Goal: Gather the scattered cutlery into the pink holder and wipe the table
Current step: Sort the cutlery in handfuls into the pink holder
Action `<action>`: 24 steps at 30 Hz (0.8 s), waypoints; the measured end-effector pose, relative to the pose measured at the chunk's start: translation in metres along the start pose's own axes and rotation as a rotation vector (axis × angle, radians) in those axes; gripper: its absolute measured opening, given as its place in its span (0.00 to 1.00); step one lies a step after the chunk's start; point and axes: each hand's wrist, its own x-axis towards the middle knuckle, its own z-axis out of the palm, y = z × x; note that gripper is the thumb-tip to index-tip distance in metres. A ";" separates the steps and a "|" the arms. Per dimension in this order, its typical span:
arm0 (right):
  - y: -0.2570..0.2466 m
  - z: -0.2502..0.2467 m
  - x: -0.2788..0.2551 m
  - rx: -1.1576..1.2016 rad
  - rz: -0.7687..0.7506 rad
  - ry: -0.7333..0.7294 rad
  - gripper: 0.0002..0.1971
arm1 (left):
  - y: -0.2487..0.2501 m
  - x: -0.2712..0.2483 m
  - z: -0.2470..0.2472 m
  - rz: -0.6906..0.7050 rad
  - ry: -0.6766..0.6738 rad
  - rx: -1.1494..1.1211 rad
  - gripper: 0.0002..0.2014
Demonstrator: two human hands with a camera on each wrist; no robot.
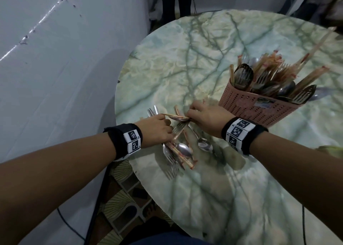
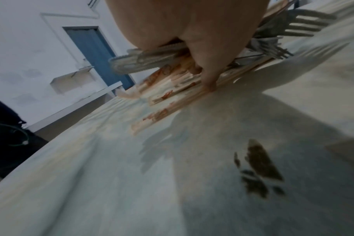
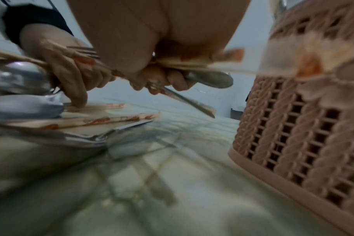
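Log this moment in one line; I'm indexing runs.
left hand: holds cutlery | right hand: grips spoon | holder: upright, part-filled | wipe: pending

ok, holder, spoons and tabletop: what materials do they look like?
Pink holder: looks like moulded plastic, matte, with perforated lattice walls.
Spoons: metal, probably stainless steel; polished bowls show bright highlights.
Table: glossy green-veined marble look with reflections; real stone or printed laminate, cannot tell.
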 end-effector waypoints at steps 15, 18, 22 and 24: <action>0.000 -0.025 0.006 0.412 0.258 0.135 0.08 | -0.012 0.007 0.002 0.079 0.143 -0.065 0.08; 0.003 -0.018 -0.001 0.375 0.251 0.121 0.07 | -0.014 0.025 0.003 0.097 0.123 -0.040 0.14; 0.011 -0.002 -0.014 0.320 0.261 0.049 0.12 | -0.009 0.041 0.001 0.122 0.050 -0.024 0.08; 0.010 0.004 -0.020 0.301 0.297 0.001 0.12 | -0.007 0.043 -0.001 0.119 0.037 -0.014 0.06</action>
